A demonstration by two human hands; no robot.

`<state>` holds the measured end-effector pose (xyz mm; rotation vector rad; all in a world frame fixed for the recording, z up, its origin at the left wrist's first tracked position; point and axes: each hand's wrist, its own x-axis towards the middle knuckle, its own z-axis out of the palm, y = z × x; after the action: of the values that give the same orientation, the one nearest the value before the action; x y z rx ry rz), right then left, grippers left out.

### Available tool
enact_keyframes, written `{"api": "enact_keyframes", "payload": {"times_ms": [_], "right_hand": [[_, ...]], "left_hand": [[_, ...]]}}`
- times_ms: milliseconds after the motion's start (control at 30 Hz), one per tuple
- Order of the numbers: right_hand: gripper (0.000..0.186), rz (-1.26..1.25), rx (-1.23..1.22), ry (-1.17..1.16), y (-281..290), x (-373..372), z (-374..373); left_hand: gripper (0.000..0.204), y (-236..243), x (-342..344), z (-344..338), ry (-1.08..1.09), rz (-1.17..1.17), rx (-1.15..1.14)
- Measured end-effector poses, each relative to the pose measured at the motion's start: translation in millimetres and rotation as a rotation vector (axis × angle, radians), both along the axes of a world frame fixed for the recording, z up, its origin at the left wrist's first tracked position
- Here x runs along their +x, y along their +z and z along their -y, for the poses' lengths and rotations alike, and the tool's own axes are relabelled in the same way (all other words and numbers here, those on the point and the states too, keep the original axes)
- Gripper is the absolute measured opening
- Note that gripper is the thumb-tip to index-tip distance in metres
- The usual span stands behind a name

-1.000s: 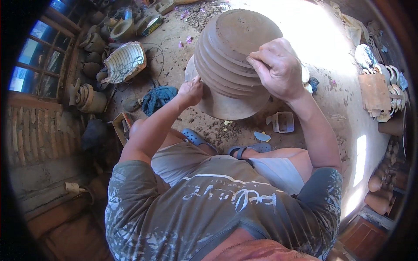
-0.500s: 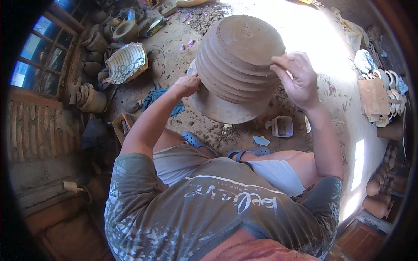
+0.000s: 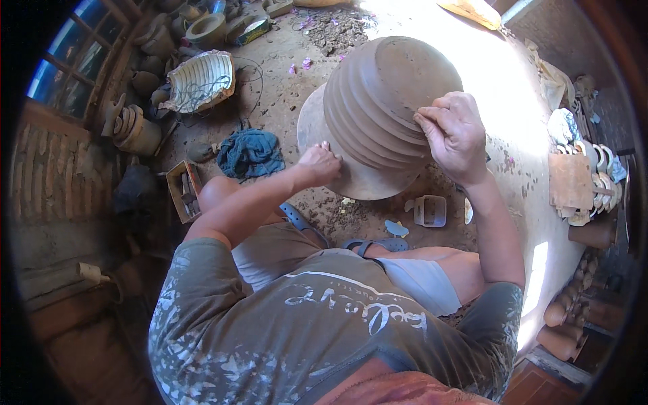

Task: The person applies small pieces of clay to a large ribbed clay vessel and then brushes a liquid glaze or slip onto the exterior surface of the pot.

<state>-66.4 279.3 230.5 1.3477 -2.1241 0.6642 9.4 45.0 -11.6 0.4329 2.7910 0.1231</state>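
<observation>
A large ribbed clay pot with a flat top stands on a round turntable in front of me. My left hand rests on the turntable's near left rim, its fingers curled against the disc. At the right edge of the pot's top is my right hand, thumb and fingers pinched together. Whatever lies between those fingertips, if anything, is too small to make out.
A blue cloth and a wooden box lie to the left, with a ribbed plaster piece beyond. A clear plastic tub sits near my feet. Clay crumbs litter the floor. Several pots line the right side.
My left hand has moved along the turntable's rim toward me and to the right. The right hand's fingers have closed into a tighter pinch at the pot's edge. The view has shifted slightly.
</observation>
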Motion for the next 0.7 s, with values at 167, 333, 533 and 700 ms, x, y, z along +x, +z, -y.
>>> {"api": "enact_keyframes", "payload": {"times_ms": [167, 333, 533, 700], "right_hand": [[0.010, -0.014, -0.025, -0.027, -2.3, 0.9, 15.8], [0.010, -0.054, -0.026, -0.054, -2.0, -0.1, 30.4], [0.007, 0.051, -0.026, -0.082, -0.1, -5.1, 40.7], [0.005, -0.025, -0.003, -0.067, 2.2, -6.0, 48.3]], "left_hand": [[0.046, 19.2, 22.5, -43.4, -0.092, 0.130, 0.093], [0.046, 20.5, 40.9, -100.7, -0.131, 0.155, 0.284], [0.042, 10.1, 35.5, -118.2, -0.131, 0.225, 0.533], [0.039, 3.5, 35.9, -49.3, -0.042, -0.140, 0.036]]}}
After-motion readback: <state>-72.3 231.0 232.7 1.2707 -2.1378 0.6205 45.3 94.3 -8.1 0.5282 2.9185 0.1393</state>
